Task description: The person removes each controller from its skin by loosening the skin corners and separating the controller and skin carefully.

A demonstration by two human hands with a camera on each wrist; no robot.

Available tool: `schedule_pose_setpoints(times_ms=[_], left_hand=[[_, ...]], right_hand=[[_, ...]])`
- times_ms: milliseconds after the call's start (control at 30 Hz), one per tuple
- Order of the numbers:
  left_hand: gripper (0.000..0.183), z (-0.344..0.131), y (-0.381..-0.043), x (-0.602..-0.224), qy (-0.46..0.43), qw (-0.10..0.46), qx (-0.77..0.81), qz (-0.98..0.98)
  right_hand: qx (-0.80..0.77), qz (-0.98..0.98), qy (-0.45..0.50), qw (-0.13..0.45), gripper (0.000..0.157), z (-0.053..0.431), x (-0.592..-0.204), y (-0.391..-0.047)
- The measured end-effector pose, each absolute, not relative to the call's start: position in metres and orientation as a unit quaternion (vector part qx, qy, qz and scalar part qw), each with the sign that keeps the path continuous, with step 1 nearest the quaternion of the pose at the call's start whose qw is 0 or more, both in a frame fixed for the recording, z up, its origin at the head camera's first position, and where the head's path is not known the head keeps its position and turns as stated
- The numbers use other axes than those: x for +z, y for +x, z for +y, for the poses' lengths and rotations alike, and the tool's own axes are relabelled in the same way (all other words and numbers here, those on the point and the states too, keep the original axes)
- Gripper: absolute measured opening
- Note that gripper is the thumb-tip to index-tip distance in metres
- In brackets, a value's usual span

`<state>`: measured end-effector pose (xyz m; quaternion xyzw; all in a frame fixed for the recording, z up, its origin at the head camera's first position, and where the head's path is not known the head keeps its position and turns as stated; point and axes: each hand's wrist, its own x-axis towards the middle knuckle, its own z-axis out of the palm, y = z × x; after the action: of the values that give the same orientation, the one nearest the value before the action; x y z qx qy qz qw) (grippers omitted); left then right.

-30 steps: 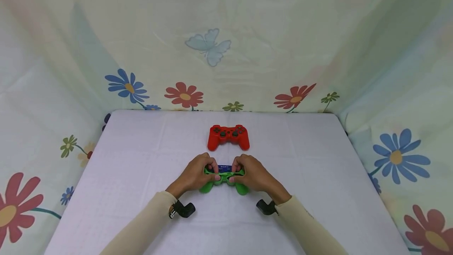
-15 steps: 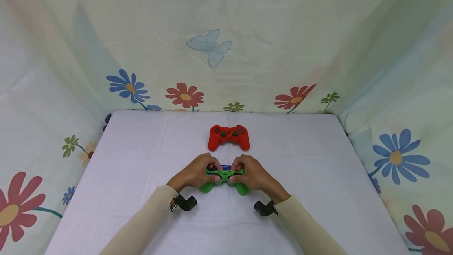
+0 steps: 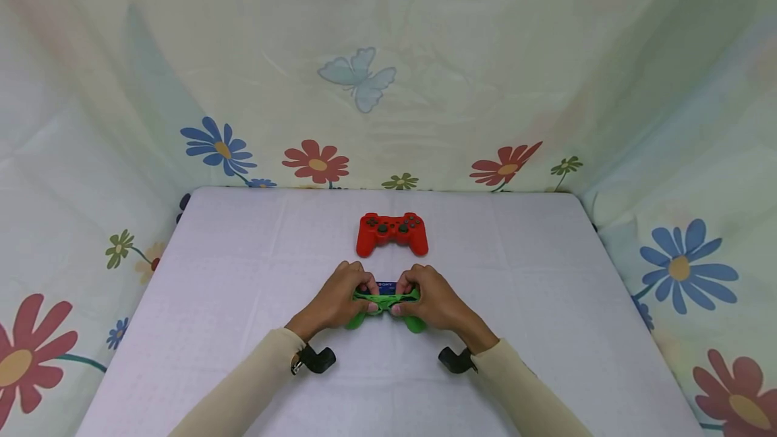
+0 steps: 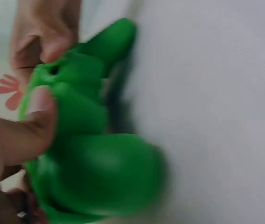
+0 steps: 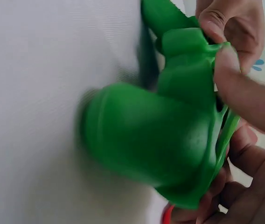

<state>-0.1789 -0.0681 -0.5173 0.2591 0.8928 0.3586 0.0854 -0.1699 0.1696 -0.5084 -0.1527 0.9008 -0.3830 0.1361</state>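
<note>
A blue game controller (image 3: 387,286) with "SONY" lettering shows as a strip above a soft green controller cover (image 3: 385,302) in the head view. Most of the controller is hidden by the cover and fingers. My left hand (image 3: 341,294) pinches the cover's left side, thumb on its near edge and fingers over the far one. On the opposite side my right hand (image 3: 436,295) pinches it the same way. Seen from the right wrist, the stretchy green cover (image 5: 146,133) gapes along its edge beneath my thumb. Its rounded grip (image 4: 109,172) bulges toward the tablecloth in the left wrist view.
A red game controller (image 3: 392,232) lies just beyond my hands. The white tablecloth (image 3: 516,255) spreads around both, up to a flower-patterned curtain (image 3: 449,86) at the back and sides. Wrist cameras (image 3: 317,360) hang under my sleeves.
The cover's middle, flat with its openings showing half a second ago, is now bunched and stretched between my thumbs. More of the blue strip shows. The red controller stays where it was.
</note>
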Motion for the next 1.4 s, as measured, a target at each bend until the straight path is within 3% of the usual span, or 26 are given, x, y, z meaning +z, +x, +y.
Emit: schedule_pose_setpoints(times_ms=[167,400,900,1067,1233,1400], left_hand=[[0.025,-0.071,-0.172,-0.525,0.266,0.018,0.365,0.892],[0.037,-0.073,-0.165,-0.534,0.29,-0.022,0.368,0.883],[0.028,-0.075,-0.157,-0.544,0.288,-0.084,0.364,0.881],[0.041,-0.081,-0.154,-0.549,0.291,-0.114,0.378,0.871],[0.058,-0.094,-0.156,-0.553,0.25,-0.098,0.422,0.866],[0.068,-0.108,-0.155,-0.563,0.195,-0.029,0.471,0.86]], right_hand=[[-0.371,0.911,-0.153,0.092,0.032,0.171,-0.512,-0.166],[-0.399,0.905,-0.136,0.057,0.034,0.171,-0.514,-0.157],[-0.387,0.906,-0.171,0.005,0.033,0.175,-0.522,-0.151],[-0.403,0.898,-0.173,-0.019,0.037,0.183,-0.525,-0.146],[-0.41,0.897,-0.161,-0.041,0.05,0.196,-0.531,-0.146],[-0.425,0.895,-0.135,0.03,0.068,0.206,-0.539,-0.146]])
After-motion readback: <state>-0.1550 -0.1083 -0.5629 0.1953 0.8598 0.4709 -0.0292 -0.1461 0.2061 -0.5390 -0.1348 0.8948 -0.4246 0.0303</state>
